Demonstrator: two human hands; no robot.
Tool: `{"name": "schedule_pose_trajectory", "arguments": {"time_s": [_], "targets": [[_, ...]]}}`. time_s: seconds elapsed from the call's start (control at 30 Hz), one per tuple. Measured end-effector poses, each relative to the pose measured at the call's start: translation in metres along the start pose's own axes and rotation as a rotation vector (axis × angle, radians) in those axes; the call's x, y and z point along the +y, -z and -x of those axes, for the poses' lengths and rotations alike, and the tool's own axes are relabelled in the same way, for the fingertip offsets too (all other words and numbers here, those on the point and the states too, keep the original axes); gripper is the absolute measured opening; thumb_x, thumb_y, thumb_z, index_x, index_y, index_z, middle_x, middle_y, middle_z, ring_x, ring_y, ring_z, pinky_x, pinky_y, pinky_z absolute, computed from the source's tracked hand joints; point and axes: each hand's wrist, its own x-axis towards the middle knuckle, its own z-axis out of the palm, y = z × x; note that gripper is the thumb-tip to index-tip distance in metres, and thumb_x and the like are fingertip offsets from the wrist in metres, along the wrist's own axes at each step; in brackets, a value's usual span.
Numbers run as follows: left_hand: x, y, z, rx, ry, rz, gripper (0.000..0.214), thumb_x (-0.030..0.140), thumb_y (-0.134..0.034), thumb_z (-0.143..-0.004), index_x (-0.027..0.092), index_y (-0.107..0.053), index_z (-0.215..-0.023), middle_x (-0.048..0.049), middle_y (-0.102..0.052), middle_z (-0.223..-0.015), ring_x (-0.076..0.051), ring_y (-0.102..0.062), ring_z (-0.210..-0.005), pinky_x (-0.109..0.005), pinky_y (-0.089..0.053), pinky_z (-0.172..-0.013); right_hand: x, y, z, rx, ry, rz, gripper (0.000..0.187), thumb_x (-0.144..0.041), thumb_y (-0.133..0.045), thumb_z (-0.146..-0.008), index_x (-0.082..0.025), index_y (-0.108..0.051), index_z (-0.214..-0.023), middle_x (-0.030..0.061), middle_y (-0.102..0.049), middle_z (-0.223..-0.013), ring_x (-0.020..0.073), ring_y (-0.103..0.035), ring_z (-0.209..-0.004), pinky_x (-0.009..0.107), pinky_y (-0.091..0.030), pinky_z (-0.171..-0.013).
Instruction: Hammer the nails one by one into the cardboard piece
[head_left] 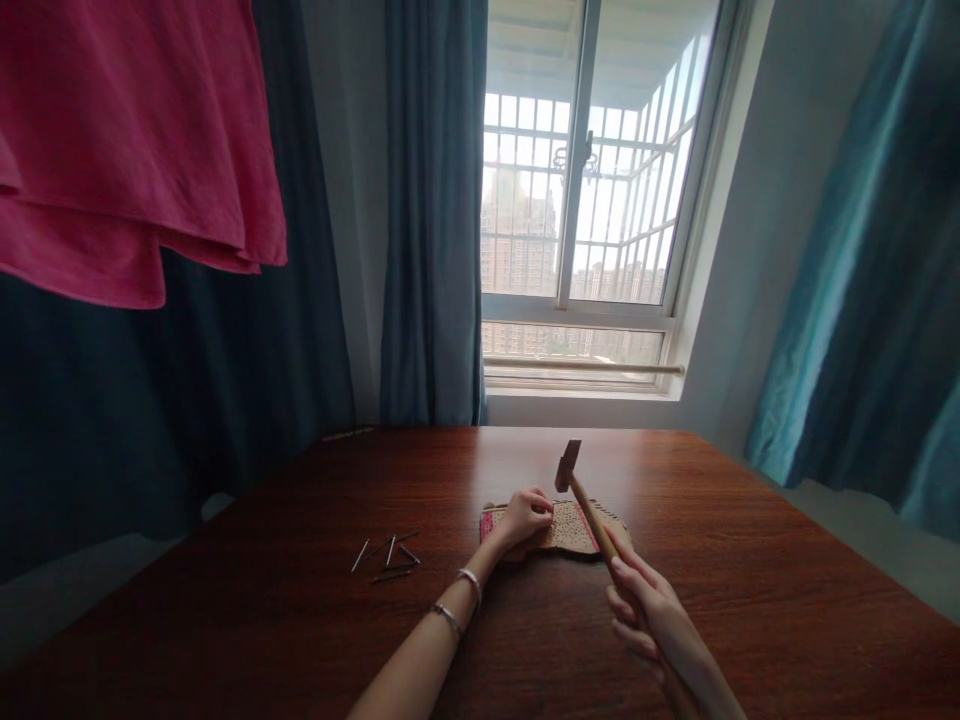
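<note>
My right hand (646,603) is wrapped round the wooden handle of a hammer (592,520). The hammer's dark metal head is raised above the far edge of a board and stands apart from it. That board (576,528) is flat, tan and speckled with many small dark marks, with pink patches and an uneven outline. My left hand (527,516) rests on the board's left part, thumb and fingers pinched together; whatever is between the fingertips is too small or hidden to make out. Left of that forearm, several loose nails (390,552) lie on the table.
A glossy reddish-brown wooden table (262,630) stretches to the window wall. Behind it are a barred window (577,200) and blue curtains (435,220). Pink cloth (142,150) hangs at upper left, above table height. Two bracelets (459,603) circle my left wrist.
</note>
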Motion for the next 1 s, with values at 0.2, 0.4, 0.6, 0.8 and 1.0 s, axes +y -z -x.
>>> {"name": "schedule_pose_trajectory", "arguments": {"time_s": [0.2,0.4,0.6,0.8,1.0], "targets": [[0.002,0.000,0.000,-0.015,0.029,0.013,0.017,0.020,-0.056,-0.068,0.012,-0.070,-0.072,-0.0045,-0.062,-0.082,-0.012,-0.056,-0.070,-0.020,-0.042,-0.064,-0.003,-0.004,0.000,0.028,-0.021,0.021,0.071,-0.041,-0.060,-0.074,-0.024,-0.032,-0.137,-0.0099,-0.040,-0.045,-0.0001,-0.025,-0.024,0.009,-0.015,-0.024],[0.003,0.001,0.000,-0.015,0.026,0.013,0.016,0.019,-0.056,-0.067,0.012,-0.070,-0.070,-0.0047,-0.062,-0.081,-0.013,-0.056,-0.070,-0.020,-0.042,-0.064,-0.002,-0.004,0.001,0.018,0.030,0.028,0.074,-0.042,-0.059,-0.076,-0.027,-0.024,-0.139,-0.0099,-0.040,-0.046,-0.0002,-0.024,-0.025,0.009,-0.015,-0.025],[0.004,0.000,0.000,-0.021,0.031,0.020,0.016,0.019,-0.057,-0.067,0.013,-0.071,-0.071,-0.0048,-0.063,-0.083,-0.013,-0.056,-0.071,-0.020,-0.042,-0.065,0.007,0.002,-0.003,-0.009,-0.044,0.031,0.077,-0.043,-0.058,-0.076,-0.027,-0.019,-0.141,-0.0097,-0.041,-0.046,0.0013,-0.025,-0.025,0.010,-0.019,-0.023],[0.003,0.000,0.000,-0.017,0.025,0.009,0.016,0.019,-0.055,-0.067,0.012,-0.070,-0.068,-0.0046,-0.062,-0.081,-0.012,-0.055,-0.069,-0.020,-0.042,-0.062,0.003,0.002,-0.004,-0.021,-0.009,0.024,0.076,-0.041,-0.057,-0.077,-0.027,-0.019,-0.141,-0.0100,-0.040,-0.045,0.0013,-0.026,-0.024,0.010,-0.017,-0.023],[0.006,0.001,0.000,-0.023,0.039,-0.015,0.016,0.018,-0.055,-0.066,0.013,-0.070,-0.068,-0.0042,-0.062,-0.081,-0.012,-0.055,-0.070,-0.020,-0.042,-0.063,0.001,0.002,-0.005,-0.030,-0.036,0.023,0.073,-0.041,-0.055,-0.077,-0.028,-0.020,-0.140,-0.0095,-0.041,-0.047,0.0017,-0.027,-0.025,0.011,-0.023,-0.022]]}}
